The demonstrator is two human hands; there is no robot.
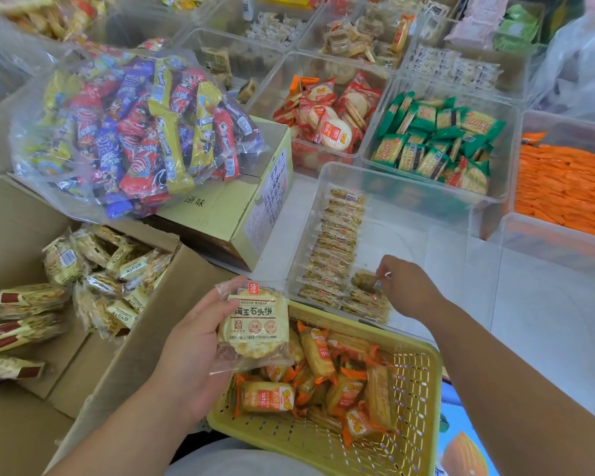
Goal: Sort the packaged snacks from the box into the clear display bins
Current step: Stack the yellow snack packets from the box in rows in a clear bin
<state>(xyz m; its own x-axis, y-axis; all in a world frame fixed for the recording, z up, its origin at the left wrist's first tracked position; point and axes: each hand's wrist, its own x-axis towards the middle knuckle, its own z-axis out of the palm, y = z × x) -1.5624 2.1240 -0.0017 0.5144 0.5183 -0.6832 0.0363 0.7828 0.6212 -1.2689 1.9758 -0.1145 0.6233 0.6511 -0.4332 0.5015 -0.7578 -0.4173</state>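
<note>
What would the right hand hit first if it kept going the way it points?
Probably the row of packets standing along the left side of the clear bin. The right hand points left and away, pinching a packet close beside that row; the exact gap is unclear.

The cardboard box (14,214) is matt brown, rough at its cut edges. The display bin (413,235) is hard clear plastic, glossy (light glares off its walls). The cracker packet (255,324) in the left hand (189,348) is shiny, crinkled film. The yellow basket (423,389) is perforated plastic with a dull sheen.
</note>
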